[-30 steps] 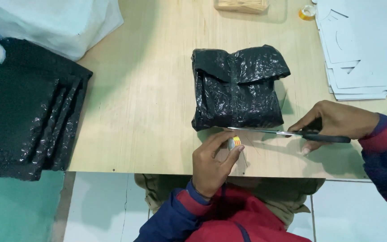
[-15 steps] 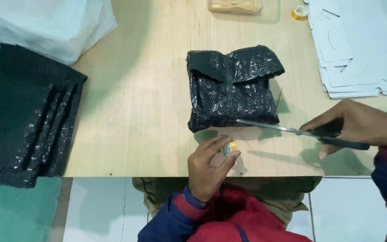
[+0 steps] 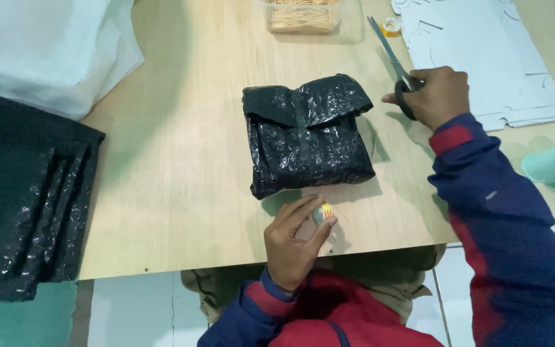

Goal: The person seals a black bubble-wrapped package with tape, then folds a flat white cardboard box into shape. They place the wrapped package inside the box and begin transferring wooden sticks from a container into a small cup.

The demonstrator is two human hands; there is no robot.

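The right hand [image 3: 435,96] holds scissors [image 3: 393,54] up past the black parcel [image 3: 308,133], which sits mid-desk [image 3: 181,180]. The left hand [image 3: 293,241] pinches a small tape roll [image 3: 321,212] just below the parcel.

Both hands bare: left hand [image 3: 293,247], right hand [image 3: 437,96]. Long-sleeved jacket, navy blue sleeves with a red band near each cuff; right sleeve also has a red stripe along its underside and a small pale mark on the forearm. Red chest panel with a dark line down the centre. Khaki/olive trousers visible below the table edge
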